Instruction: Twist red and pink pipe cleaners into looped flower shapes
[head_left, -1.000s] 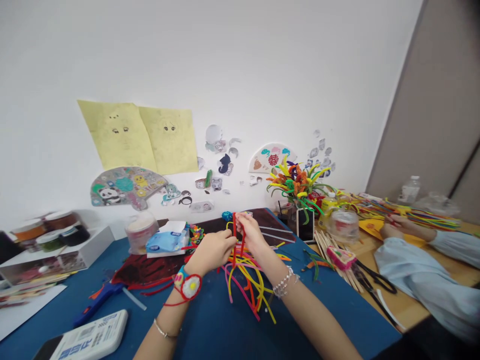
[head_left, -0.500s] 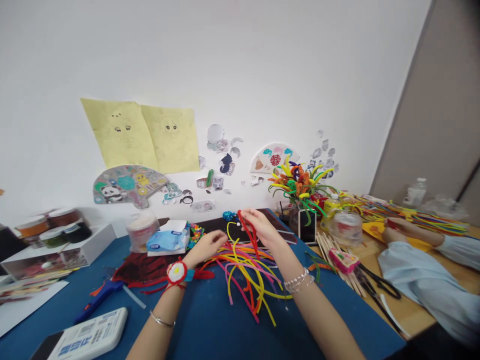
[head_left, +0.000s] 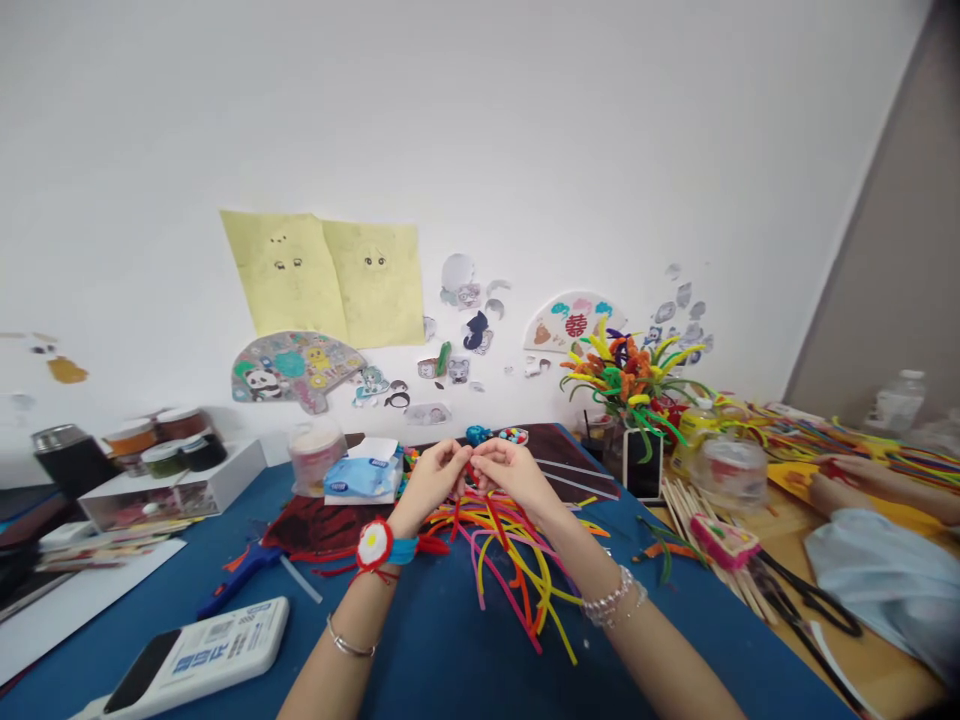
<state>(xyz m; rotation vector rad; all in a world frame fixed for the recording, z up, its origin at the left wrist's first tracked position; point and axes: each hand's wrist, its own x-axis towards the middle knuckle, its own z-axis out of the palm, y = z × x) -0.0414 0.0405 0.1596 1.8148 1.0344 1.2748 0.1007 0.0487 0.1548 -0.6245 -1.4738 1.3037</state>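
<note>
Both hands meet fingertip to fingertip over the middle of the blue table (head_left: 450, 640). My left hand (head_left: 433, 482) pinches a red pipe cleaner (head_left: 496, 522), and my right hand (head_left: 517, 480) is closed on it too. Its red ends hang below the fingers; the part between the fingertips is mostly hidden. Beneath lies a loose heap of yellow, pink and orange pipe cleaners (head_left: 546, 590). On my left wrist sits a red, white and blue fuzzy band (head_left: 375, 546).
Left are a tissue pack (head_left: 361, 478), a blue glue gun (head_left: 238, 580) and a white device (head_left: 214, 650). Right stand a pipe-cleaner bouquet (head_left: 626, 370), a phone (head_left: 642, 463), wooden sticks (head_left: 679, 510) and scissors (head_left: 806, 590). Another person's hands (head_left: 862, 490) work at far right.
My left hand has risen rightward to join my right hand at the red pipe cleaner, and its fingers now pinch it. The whole view has shifted, with things appearing further right.
</note>
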